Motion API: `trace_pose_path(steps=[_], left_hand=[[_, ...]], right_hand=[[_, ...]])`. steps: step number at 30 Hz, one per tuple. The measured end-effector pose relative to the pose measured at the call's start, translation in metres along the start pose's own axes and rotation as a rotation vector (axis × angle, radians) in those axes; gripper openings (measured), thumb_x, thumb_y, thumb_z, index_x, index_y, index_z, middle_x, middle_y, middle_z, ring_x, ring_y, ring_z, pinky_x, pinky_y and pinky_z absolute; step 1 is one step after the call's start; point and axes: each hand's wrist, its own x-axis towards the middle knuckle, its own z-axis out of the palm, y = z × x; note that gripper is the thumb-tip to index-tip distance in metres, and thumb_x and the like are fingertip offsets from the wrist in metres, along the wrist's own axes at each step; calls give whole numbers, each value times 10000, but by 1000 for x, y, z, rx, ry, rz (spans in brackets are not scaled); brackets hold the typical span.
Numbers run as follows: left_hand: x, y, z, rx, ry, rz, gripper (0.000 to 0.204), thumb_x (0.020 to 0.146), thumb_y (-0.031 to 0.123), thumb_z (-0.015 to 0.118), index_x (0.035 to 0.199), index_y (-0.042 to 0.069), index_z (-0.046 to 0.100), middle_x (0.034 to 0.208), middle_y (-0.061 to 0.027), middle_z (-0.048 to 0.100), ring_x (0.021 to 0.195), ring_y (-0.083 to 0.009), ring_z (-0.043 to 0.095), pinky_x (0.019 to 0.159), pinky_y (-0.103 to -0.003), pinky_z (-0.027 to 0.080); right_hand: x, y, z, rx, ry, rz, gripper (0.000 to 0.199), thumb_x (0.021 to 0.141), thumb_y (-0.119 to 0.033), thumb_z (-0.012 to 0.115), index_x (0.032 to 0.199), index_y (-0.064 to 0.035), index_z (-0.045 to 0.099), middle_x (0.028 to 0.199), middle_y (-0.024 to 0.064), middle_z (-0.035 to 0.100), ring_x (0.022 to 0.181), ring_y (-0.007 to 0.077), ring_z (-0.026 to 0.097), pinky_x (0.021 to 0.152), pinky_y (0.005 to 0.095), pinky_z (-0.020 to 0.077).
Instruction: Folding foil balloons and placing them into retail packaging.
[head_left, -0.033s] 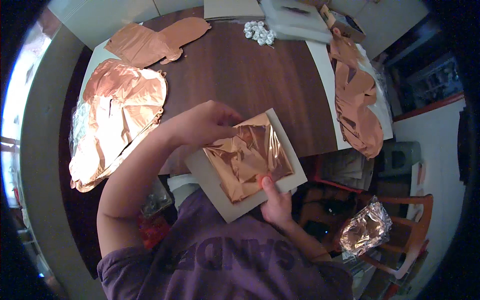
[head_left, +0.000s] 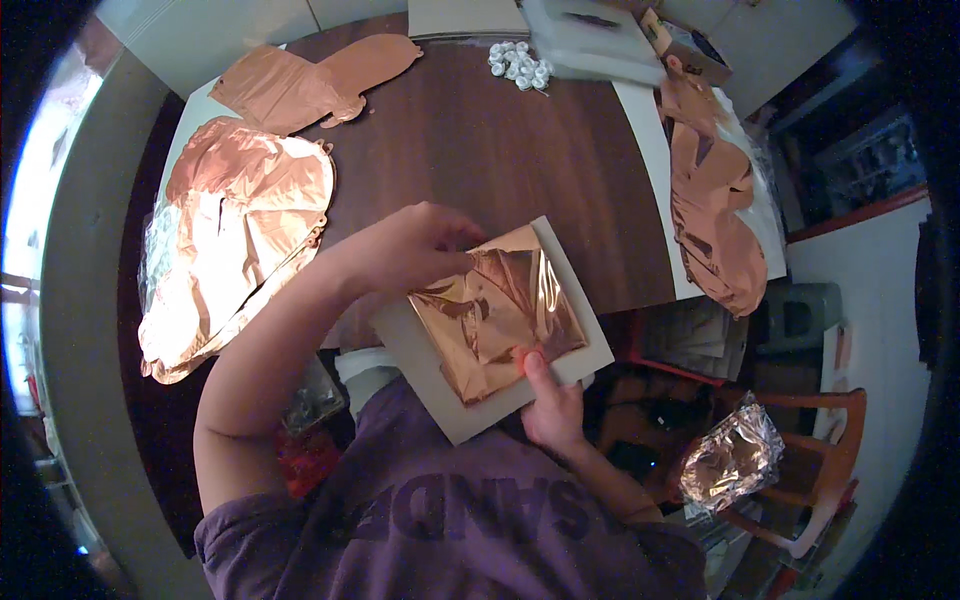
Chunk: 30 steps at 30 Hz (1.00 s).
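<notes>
A folded rose-gold foil balloon (head_left: 500, 318) lies creased on a pale square card (head_left: 452, 425), tilted in front of my body at the table's near edge. My right hand (head_left: 556, 405) grips the card's lower right side, its thumb pressed on the foil and its fingers hidden underneath. At the upper left edge, my left hand (head_left: 425, 250) is curled with its fingertips on the foil; they are partly hidden.
Flat rose-gold foil balloons lie at the left (head_left: 250, 215), far left (head_left: 300, 85) and right (head_left: 715, 190) of the brown table (head_left: 440, 130). White rose-like pieces (head_left: 520, 66) sit at the back beside a translucent box (head_left: 590, 45). A wooden chair (head_left: 830, 440) bears crumpled shiny foil (head_left: 733, 455).
The creases and reflections on the foil have shifted slightly. Both hands and the card stay almost in the same place.
</notes>
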Motion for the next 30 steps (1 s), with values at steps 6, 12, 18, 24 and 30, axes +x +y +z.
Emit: trace_pose_path(steps=[6,12,18,24,30], left_hand=[[3,15,7,183,103,-132,362,876,192,608,1171,-19,615,966,-184,697,855,-260,693,770,-360,534],[5,-14,1,66,45,27,387,865,198,640,1185,-17,618,922,-123,700,830,-185,668,747,-336,526],[-12,-31,-11,-258,-140,-30,422,842,183,676,1223,9,622,834,-38,673,729,-94,584,665,-283,492],[-17,-11,-4,87,50,-86,386,855,168,686,1207,20,628,856,-55,695,748,-109,606,695,-296,504],[-8,-13,34,937,409,-153,662,732,408,754,1317,152,579,1213,-173,637,1121,-339,614,993,-458,433]], right_hand=[[1,-3,8,-108,69,4,286,941,-283,643,1088,-38,646,1039,37,650,943,143,586,843,304,464],[-1,-12,14,-66,76,77,289,945,-230,630,1150,-32,583,1042,43,617,960,137,570,855,315,464],[2,-3,1,-139,145,-77,359,931,-349,648,1036,-7,664,1005,55,659,915,169,598,811,325,474],[3,-7,4,-104,146,-18,290,950,-246,614,1132,-24,579,1041,29,594,957,138,564,861,304,455],[5,-14,18,-63,147,156,383,946,-285,620,1205,-5,583,1104,67,607,1045,141,570,929,306,444]])
